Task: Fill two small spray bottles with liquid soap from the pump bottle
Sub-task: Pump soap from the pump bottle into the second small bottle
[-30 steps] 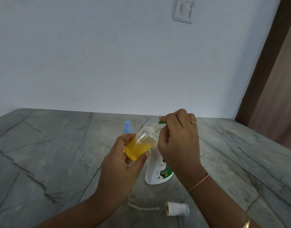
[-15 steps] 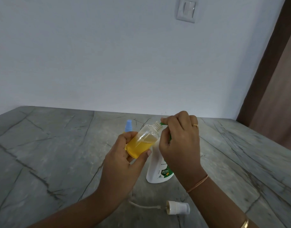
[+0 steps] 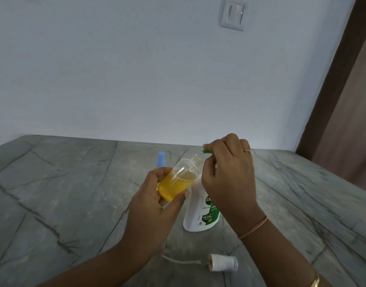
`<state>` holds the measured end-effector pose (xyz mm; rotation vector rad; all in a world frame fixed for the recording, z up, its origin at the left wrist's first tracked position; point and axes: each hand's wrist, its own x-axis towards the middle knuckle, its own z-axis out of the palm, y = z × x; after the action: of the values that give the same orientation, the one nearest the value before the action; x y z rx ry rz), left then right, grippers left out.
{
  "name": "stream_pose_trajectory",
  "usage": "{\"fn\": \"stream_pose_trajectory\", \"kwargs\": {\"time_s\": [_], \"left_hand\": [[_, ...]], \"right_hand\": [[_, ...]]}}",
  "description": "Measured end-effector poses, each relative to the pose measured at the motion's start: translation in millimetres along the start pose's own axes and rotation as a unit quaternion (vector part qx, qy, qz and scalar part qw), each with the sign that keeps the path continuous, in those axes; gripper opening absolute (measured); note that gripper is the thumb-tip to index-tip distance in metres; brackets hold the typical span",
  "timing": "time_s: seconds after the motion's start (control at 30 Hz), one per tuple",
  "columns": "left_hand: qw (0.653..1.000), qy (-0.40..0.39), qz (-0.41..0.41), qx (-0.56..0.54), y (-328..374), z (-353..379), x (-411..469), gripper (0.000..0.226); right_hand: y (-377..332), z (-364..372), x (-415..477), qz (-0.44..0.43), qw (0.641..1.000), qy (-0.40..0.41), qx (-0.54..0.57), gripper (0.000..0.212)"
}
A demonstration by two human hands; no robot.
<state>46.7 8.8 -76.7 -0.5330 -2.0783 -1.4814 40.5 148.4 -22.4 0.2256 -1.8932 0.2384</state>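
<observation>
My left hand [image 3: 155, 200] grips a small clear spray bottle [image 3: 178, 179], uncapped, tilted, and roughly half full of yellow soap. Its open neck points up and right toward the green pump nozzle [image 3: 206, 151]. My right hand [image 3: 227, 175] is curled over that green pump head, covering most of it. The white pump bottle [image 3: 200, 212] with a green label stands on the counter below my right hand. A second small spray bottle with a blue cap [image 3: 160, 160] stands behind my left hand, mostly hidden.
A white spray cap with its dip tube [image 3: 221, 264] lies on the grey marbled counter [image 3: 53, 193] near the front edge. A white wall with a switch [image 3: 233, 15] rises behind. A brown door frame [image 3: 331, 90] is at the right.
Both hands, the clear bottle and the pump bottle hold nearly the same pose. The view has shifted slightly.
</observation>
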Motion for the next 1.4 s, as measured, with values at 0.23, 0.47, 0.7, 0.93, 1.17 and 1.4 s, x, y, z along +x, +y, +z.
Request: {"fn": "stream_pose_trajectory", "kwargs": {"time_s": [0.23, 0.47, 0.7, 0.93, 1.17, 1.4], "left_hand": [[1.000, 0.007, 0.003, 0.000, 0.2, 0.0, 0.2, 0.038], [1.000, 0.011, 0.010, -0.015, -0.1, 0.4, -0.7, 0.035], [1.000, 0.011, 0.008, -0.013, -4.5, 1.3, 0.1, 0.034], [1.000, 0.014, 0.012, -0.012, -1.6, 1.3, 0.9, 0.034], [1.000, 0.013, 0.013, -0.004, -2.6, 0.7, -0.7, 0.035], [1.000, 0.012, 0.014, -0.011, -2.7, 1.3, 0.2, 0.034]], "right_hand": [[-2.8, 6.4, -10.8, 0.001, 1.000, 0.019, 0.006, 0.025], [-4.1, 4.3, -9.6, 0.000, 1.000, 0.018, 0.008, 0.026], [1.0, -0.4, 0.7, 0.003, 1.000, 0.014, 0.003, 0.027], [-1.7, 4.2, -5.3, -0.002, 1.000, 0.028, 0.004, 0.026], [-2.3, 8.1, -12.8, -0.003, 1.000, 0.025, 0.002, 0.026], [-0.7, 0.9, -1.9, -0.002, 1.000, 0.008, 0.011, 0.026]]}}
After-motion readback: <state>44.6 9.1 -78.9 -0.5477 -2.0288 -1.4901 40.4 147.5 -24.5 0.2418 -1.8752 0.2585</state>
